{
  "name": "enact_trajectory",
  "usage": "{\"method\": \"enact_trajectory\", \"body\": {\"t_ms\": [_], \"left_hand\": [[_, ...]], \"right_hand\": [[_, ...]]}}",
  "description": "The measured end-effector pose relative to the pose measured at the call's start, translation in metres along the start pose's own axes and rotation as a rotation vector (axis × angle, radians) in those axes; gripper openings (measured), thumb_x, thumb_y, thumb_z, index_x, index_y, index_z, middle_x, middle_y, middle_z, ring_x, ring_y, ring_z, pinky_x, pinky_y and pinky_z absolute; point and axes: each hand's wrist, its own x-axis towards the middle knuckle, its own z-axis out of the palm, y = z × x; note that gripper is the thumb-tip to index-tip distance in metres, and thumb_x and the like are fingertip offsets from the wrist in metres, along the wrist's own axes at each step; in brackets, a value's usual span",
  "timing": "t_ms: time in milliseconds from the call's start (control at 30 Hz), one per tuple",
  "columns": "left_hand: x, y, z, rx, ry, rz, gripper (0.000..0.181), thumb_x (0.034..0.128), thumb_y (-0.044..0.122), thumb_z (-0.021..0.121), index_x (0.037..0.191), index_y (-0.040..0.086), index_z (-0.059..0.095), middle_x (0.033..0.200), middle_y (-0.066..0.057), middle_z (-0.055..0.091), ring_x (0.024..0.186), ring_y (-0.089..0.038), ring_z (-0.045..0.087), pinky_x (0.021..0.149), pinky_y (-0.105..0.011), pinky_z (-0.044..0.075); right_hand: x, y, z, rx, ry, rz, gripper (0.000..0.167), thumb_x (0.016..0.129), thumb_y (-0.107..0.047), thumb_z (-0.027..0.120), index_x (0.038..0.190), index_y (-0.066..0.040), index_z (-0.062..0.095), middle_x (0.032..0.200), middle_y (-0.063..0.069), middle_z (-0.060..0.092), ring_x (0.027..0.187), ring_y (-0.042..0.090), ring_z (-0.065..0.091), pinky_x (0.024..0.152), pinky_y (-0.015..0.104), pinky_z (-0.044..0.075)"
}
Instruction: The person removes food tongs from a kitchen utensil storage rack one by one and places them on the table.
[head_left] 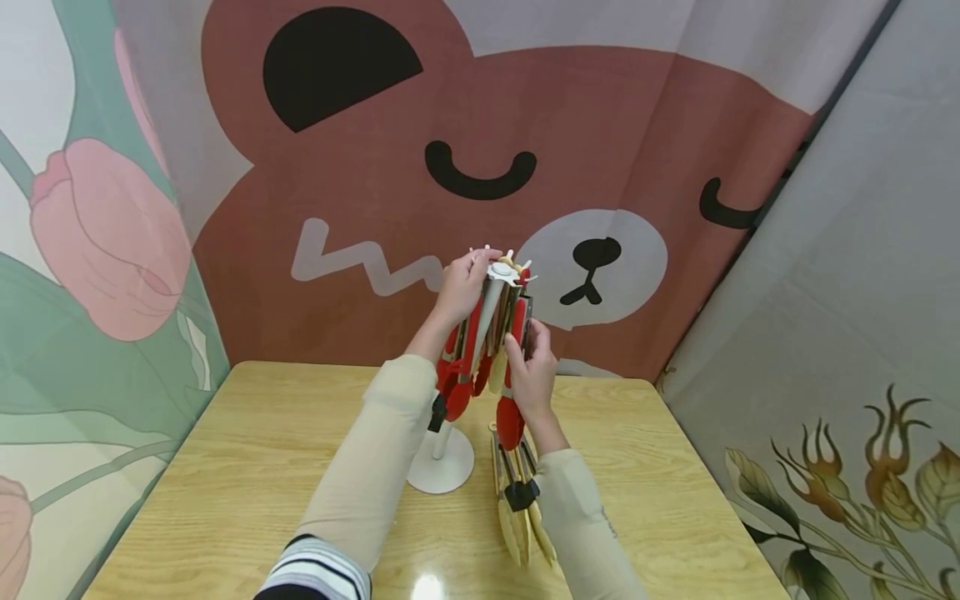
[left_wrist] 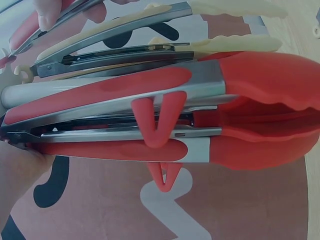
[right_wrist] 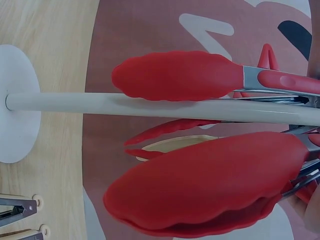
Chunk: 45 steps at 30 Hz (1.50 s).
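At the centre of the head view, a white hanging rack point(head_left: 502, 272) carries red and cream kitchen tongs. My left hand point(head_left: 459, 292) grips its top by the hooks. Red tongs point(left_wrist: 115, 95) hang just below that hand in the left wrist view. My right hand point(head_left: 532, 375) holds another pair of red tongs point(head_left: 511, 421) by the handles, heads downward, at the rack's right side. Their red scalloped head point(right_wrist: 205, 185) fills the lower part of the right wrist view. Whether their upper end is on a hook cannot be told.
The rack's round white base point(head_left: 442, 471) stands on the wooden table point(head_left: 300, 450). Cream tongs point(head_left: 513, 529) lie on the table to the right of the base, partly beside my right forearm. A curtain with a printed bear point(head_left: 360, 175) hangs behind the table.
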Motion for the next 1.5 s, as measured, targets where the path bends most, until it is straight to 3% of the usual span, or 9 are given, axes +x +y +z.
{"method": "enact_trajectory", "body": {"t_ms": [433, 700, 1100, 1333, 1500], "left_hand": [[0.001, -0.001, 0.0, 0.021, 0.002, 0.025, 0.036, 0.0977, 0.024, 0.033, 0.116, 0.007, 0.059, 0.113, -0.008, 0.058, 0.101, -0.017, 0.053, 0.088, -0.033, 0.04], [0.002, -0.001, -0.001, 0.035, 0.012, 0.038, 0.036, 0.0977, 0.023, 0.033, 0.114, 0.006, 0.06, 0.113, -0.008, 0.059, 0.104, -0.016, 0.052, 0.09, -0.031, 0.038], [0.003, -0.001, 0.001, 0.019, 0.029, 0.039, 0.036, 0.0973, 0.024, 0.034, 0.112, 0.006, 0.062, 0.111, -0.007, 0.06, 0.102, -0.014, 0.052, 0.088, -0.028, 0.039], [0.003, -0.001, 0.0, 0.041, 0.021, 0.04, 0.035, 0.0971, 0.022, 0.034, 0.114, 0.006, 0.061, 0.113, -0.008, 0.059, 0.108, -0.016, 0.05, 0.093, -0.029, 0.036], [0.002, -0.001, 0.0, 0.041, 0.015, 0.033, 0.035, 0.0972, 0.022, 0.033, 0.114, 0.007, 0.06, 0.113, -0.008, 0.059, 0.106, -0.016, 0.051, 0.091, -0.03, 0.037]], "right_hand": [[-0.001, 0.001, 0.0, 0.057, 0.021, -0.004, 0.029, 0.086, 0.004, 0.052, 0.112, 0.013, 0.044, 0.08, 0.022, 0.054, 0.063, 0.022, 0.048, 0.054, 0.021, 0.038], [0.001, 0.03, 0.002, 0.078, 0.059, -0.022, 0.031, 0.085, 0.004, 0.053, 0.114, 0.011, 0.044, 0.082, 0.019, 0.054, 0.064, 0.015, 0.044, 0.054, 0.022, 0.036], [-0.003, 0.037, -0.008, 0.045, 0.057, 0.022, 0.03, 0.088, -0.006, 0.053, 0.115, 0.005, 0.045, 0.078, 0.012, 0.052, 0.062, 0.013, 0.045, 0.051, 0.022, 0.038], [-0.004, 0.021, -0.014, 0.028, 0.068, 0.016, 0.029, 0.085, 0.003, 0.053, 0.112, 0.012, 0.044, 0.079, 0.02, 0.053, 0.061, 0.019, 0.045, 0.05, 0.023, 0.036], [-0.008, 0.012, -0.018, 0.01, 0.092, 0.0, 0.027, 0.083, 0.007, 0.053, 0.108, 0.013, 0.045, 0.075, 0.019, 0.053, 0.058, 0.015, 0.044, 0.048, 0.02, 0.036]]}}
